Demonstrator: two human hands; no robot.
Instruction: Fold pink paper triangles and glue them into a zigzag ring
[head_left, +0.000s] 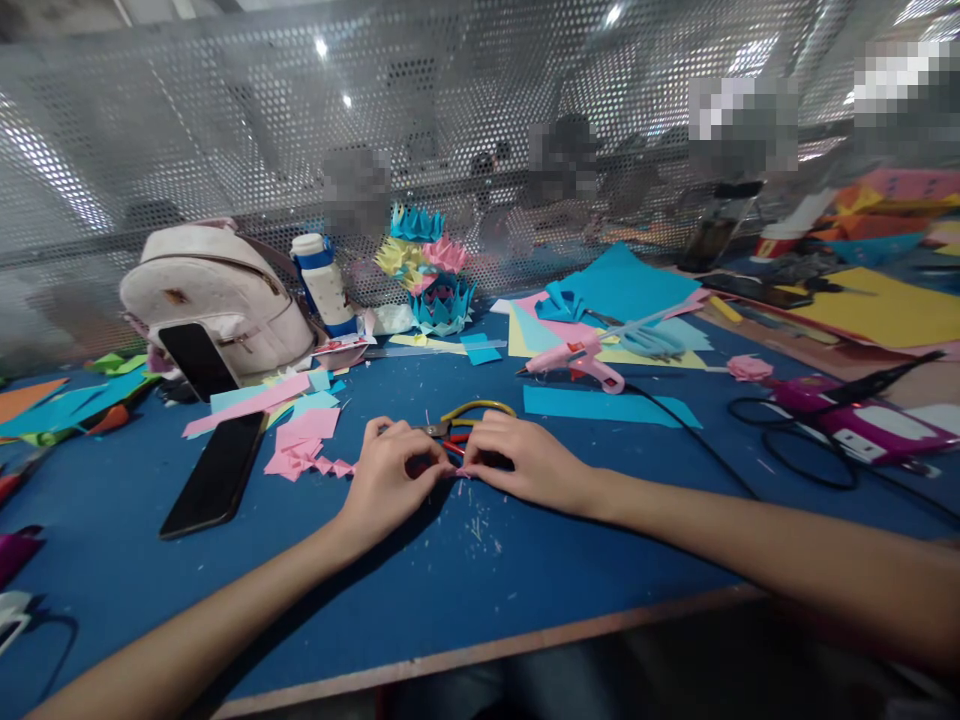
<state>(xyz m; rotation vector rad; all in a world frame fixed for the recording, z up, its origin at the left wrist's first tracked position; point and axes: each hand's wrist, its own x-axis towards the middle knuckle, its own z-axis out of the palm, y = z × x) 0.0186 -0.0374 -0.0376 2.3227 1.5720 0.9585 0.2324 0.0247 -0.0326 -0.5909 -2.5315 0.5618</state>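
Both hands meet over the middle of the blue table, thumbs and forefingers pinched. Between them is a small pink paper strip, mostly covered by the fingertips. My left hand grips its left end, and my right hand has the right end. Just behind the hands lie pliers or scissors with yellow and red handles, partly hidden. Left of my left hand sits a pile of folded pink paper pieces, some in a zigzag chain. A pink glue gun rests beyond my right hand on coloured paper.
A dark phone lies at the left, with another phone propped against a pale backpack. Behind stand a bottle and paper lotus flowers. At right are blue sheets, a paper rose and a purple device with a cord.
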